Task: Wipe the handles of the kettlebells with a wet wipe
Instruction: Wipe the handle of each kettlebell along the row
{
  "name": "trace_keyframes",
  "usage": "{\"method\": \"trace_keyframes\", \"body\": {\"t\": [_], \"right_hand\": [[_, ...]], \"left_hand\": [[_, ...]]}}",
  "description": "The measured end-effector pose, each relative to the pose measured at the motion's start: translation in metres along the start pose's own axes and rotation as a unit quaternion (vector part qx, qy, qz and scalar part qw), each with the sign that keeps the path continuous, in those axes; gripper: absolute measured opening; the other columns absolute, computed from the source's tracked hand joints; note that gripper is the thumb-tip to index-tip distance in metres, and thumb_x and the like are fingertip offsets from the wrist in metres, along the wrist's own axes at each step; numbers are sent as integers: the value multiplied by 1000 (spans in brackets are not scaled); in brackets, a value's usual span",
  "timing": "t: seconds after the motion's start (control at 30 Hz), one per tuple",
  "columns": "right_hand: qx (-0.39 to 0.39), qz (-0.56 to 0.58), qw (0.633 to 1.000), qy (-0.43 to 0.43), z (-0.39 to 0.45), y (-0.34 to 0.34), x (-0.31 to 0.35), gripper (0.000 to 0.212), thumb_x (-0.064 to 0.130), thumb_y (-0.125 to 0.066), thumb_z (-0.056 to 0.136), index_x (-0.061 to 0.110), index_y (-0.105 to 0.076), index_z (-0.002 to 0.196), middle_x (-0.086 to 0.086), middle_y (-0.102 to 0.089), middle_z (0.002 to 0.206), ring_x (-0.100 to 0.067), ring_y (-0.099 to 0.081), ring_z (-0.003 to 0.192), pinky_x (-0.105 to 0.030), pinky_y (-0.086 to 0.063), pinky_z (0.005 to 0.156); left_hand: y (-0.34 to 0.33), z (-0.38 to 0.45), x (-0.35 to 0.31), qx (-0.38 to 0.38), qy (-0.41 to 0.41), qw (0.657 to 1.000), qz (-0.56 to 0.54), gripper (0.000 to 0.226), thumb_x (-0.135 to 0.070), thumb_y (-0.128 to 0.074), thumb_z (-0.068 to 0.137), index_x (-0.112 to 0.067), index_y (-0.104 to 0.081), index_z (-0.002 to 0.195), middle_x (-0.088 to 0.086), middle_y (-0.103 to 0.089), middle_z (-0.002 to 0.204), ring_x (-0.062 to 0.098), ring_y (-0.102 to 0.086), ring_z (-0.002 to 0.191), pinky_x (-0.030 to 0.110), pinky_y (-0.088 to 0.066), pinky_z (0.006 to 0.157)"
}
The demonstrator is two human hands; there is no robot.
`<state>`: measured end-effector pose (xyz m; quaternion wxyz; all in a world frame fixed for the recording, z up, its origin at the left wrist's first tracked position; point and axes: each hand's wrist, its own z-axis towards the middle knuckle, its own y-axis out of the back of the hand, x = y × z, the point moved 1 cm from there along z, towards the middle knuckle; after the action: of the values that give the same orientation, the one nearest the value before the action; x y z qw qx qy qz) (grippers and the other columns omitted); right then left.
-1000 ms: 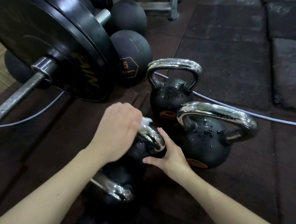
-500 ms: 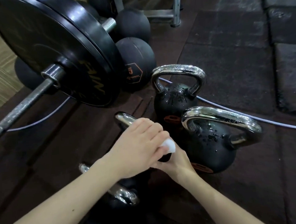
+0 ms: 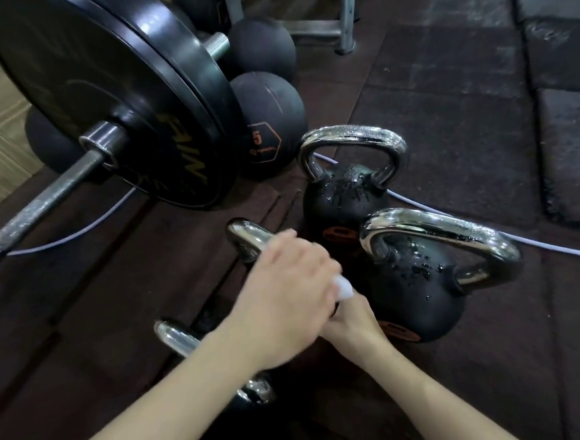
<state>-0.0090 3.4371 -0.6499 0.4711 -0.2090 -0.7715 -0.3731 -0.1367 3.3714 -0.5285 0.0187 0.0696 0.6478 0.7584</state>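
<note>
Several black kettlebells with chrome handles stand on the dark floor mat. My left hand (image 3: 286, 288) grips a white wet wipe (image 3: 343, 289) around the right end of the middle kettlebell's handle (image 3: 245, 236), whose left end shows bare. My right hand (image 3: 352, 323) holds that kettlebell from the right, just under my left hand, which covers its fingers. The far kettlebell (image 3: 342, 195) and the right kettlebell (image 3: 421, 296) are speckled with droplets. A nearer kettlebell's handle (image 3: 176, 337) shows under my left forearm.
A barbell with a large black plate (image 3: 108, 95) lies close on the left. Black medicine balls (image 3: 268, 125) sit behind it. A pale cable (image 3: 558, 252) runs across the mat behind the kettlebells. A metal rack leg (image 3: 346, 16) stands at the back.
My left hand has slid with the wipe from the handle's left part to its right end, uncovering the left end. My right hand has stayed on the kettlebell.
</note>
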Motion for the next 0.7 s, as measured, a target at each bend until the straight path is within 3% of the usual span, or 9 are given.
{"method": "trace_keyframes", "body": {"t": [0.07, 0.17, 0.23, 0.3, 0.37, 0.43, 0.5, 0.63, 0.7], "right_hand": [[1, -8, 1000, 13, 0, 1, 2, 63, 45, -84, 66, 35, -60, 123, 32, -67, 110, 12, -63, 99, -2, -46, 72], [2, 20, 1000, 5, 3, 1, 1, 106, 53, -95, 53, 33, -50, 147, 18, -66, 134, 2, -60, 123, -18, -49, 102], [10, 48, 999, 5, 2, 1, 1, 118, 46, -100, 55, 35, -40, 156, 18, -63, 140, 5, -55, 131, -17, -43, 112], [9, 51, 999, 5, 1, 2, 1, 122, 42, -101, 56, 38, -35, 158, 19, -60, 144, 5, -51, 135, -16, -38, 116], [6, 48, 999, 6, 1, 2, 1, 124, 45, -100, 55, 38, -33, 159, 19, -58, 146, 4, -50, 137, -24, -38, 120], [8, 52, 999, 2, 3, 1, 0, 123, 44, -101, 55, 36, -35, 158, 18, -60, 145, 5, -52, 135, -23, -40, 118], [6, 40, 999, 3, 2, 0, 0, 115, 47, -100, 54, 34, -44, 154, 19, -65, 136, 7, -58, 126, -19, -47, 109], [-2, 0, 1000, 14, 0, 2, 1, 54, 41, -86, 72, 41, -61, 120, 34, -67, 106, 11, -64, 97, -2, -46, 72], [-2, 8, 1000, 12, 2, 2, -1, 75, 45, -92, 64, 36, -60, 132, 24, -70, 116, 8, -64, 107, -5, -49, 80]], "left_hand": [[-1, 0, -8, -8, -60, 998, 5, 24, -30, -46, 99, -23, -66, 110, -2, -63, 107, 27, -59, 108, 45, -35, 114], [4, 8, 32, -47, -45, 998, -26, 13, -31, -47, 101, -33, -60, 101, -3, -59, 90, 26, -57, 91, 45, -44, 84], [2, 9, 65, -47, 89, 993, -67, 21, -29, -41, 102, -24, -60, 93, 5, -59, 85, 33, -57, 82, 48, -48, 74], [-2, 4, 89, -55, 267, 933, -237, 37, -29, -34, 110, -11, -56, 86, 14, -54, 84, 31, -54, 82, 56, -48, 81], [-5, 2, 92, -54, 325, 888, -320, 41, -32, -33, 112, -8, -53, 84, 16, -54, 85, 25, -52, 82, 53, -44, 87], [1, 2, 75, -73, 227, 940, -245, 38, -32, -36, 110, -21, -65, 88, 5, -61, 89, 21, -58, 90, 46, -46, 92], [8, 0, 45, -72, 61, 992, -85, 35, -29, -40, 104, -25, -74, 104, 0, -67, 102, 27, -61, 103, 52, -44, 105], [-5, -2, -7, -16, -77, 997, 12, 31, -31, -41, 103, -21, -68, 112, -1, -66, 111, 28, -60, 112, 46, -32, 119], [-5, 1, 6, -47, -78, 996, -7, 34, -32, -38, 106, -20, -69, 110, 1, -66, 108, 29, -60, 107, 45, -39, 111]]}}
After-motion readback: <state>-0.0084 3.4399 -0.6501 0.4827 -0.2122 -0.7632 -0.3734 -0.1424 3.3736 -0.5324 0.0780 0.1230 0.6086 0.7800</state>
